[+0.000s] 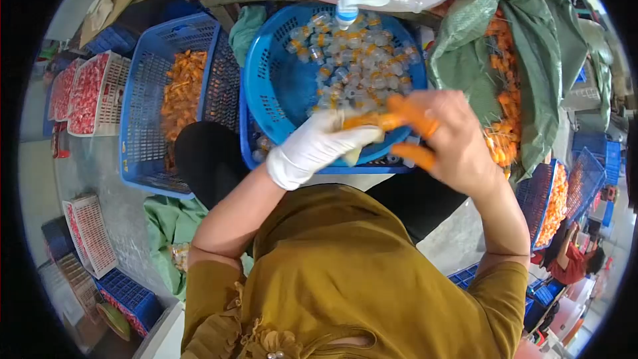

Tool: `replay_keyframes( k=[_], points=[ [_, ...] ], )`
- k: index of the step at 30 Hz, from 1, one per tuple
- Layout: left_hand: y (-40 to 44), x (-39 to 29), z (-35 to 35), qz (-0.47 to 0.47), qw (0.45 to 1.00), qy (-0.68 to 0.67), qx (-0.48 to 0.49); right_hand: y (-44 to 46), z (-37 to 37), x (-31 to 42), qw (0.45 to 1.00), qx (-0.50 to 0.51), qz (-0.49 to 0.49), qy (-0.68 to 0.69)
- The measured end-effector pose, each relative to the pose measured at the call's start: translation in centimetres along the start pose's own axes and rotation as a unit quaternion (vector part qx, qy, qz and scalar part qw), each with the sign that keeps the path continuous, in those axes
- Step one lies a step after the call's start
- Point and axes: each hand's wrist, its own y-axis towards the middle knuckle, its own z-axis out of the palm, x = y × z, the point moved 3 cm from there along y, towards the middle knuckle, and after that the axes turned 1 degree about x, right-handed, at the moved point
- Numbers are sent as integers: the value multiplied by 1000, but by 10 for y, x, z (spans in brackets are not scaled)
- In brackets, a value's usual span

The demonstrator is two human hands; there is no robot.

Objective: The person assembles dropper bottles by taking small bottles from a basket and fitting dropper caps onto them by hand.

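My left hand (319, 144), in a white glove, is closed round a slim orange plastic piece (362, 121) above the front of a blue basin. My right hand (455, 136) is ungloved and smeared by motion. Orange covers (413, 155) appear to sit on its fingertips, which are at the right end of the orange piece. Whether these fingers grip anything is unclear. Below the hands, the round blue basin (266, 96) holds many small clear plastic parts (362, 53) with yellow-orange bands.
At left, a blue basket (129, 119) contains orange parts. A green woven sack (472, 60) with orange pieces lies at right. A white tap (347, 10) on a pale tank overhangs the basin. White crates (106, 103) carry pink parts; a person in red (571, 259) is far right.
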Motion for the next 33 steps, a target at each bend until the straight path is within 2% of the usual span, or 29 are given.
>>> replay_keyframes(
  k=[1,2,3,4,5,6,7,8,9,11,13,14,15,16,17,19,20,21,22,23,24,25,26,29,33],
  points=[
    [-5,-4,-2,-114,983,-129,70,-5,1,6,996,35,-59,-63],
    [-7,-4,-6,-147,981,-48,116,-10,1,11,983,62,-122,-121],
    [-8,-7,3,-161,982,-16,99,-14,1,11,983,65,-119,-127],
    [-5,-8,6,-37,987,130,83,-16,1,8,990,71,-83,-90],
    [-3,-10,8,89,956,271,61,-18,3,3,995,74,-47,-52],
    [-3,-18,13,210,838,503,-12,-19,9,-6,997,76,3,9],
    [-6,-24,21,310,647,692,-83,-22,16,-11,997,76,3,8],
    [-8,-16,25,339,601,714,-120,-27,24,-23,970,91,128,187],
    [-6,-8,20,339,600,715,-121,-30,30,-32,895,101,246,357],
    [-7,4,11,380,572,713,-143,-25,34,-30,896,142,253,336],
    [-10,8,-1,363,578,718,-133,-24,47,-32,938,112,200,260],
    [-13,8,-12,312,600,722,-149,-27,56,-42,953,80,153,248],
    [-16,6,-24,260,619,723,-165,-22,47,-41,955,61,166,237],
    [-26,-5,-41,280,624,687,-247,-20,33,-45,966,8,179,184],
    [-40,-17,-56,301,598,653,-354,-22,17,-53,972,-45,192,130],
    [-69,-42,-102,271,577,601,-482,-45,-15,-88,946,-118,281,108],
    [-83,-56,-114,256,532,616,-521,-63,-31,-111,939,-141,298,95],
    [-91,-59,-126,281,418,646,-573,-81,-45,-134,931,-165,316,81],
    [-90,-59,-131,298,451,624,-564,-92,-58,-147,946,-142,282,-77],
    [-87,-60,-135,317,483,600,-554,-100,-67,-155,935,-117,240,-233],
    [-73,-49,-142,295,576,585,-489,-108,-72,-166,936,-117,238,-231],
    [-55,-44,-120,203,696,537,-431,-114,-72,-176,915,-45,244,-319],
    [-33,-23,-115,200,718,579,-329,-121,-71,-186,880,28,248,-404],
    [14,33,-70,132,621,734,-243,-142,-64,-217,860,38,249,-445],
    [56,82,-62,-48,656,740,-138,-142,-66,-217,866,27,231,-442]
  ],
)
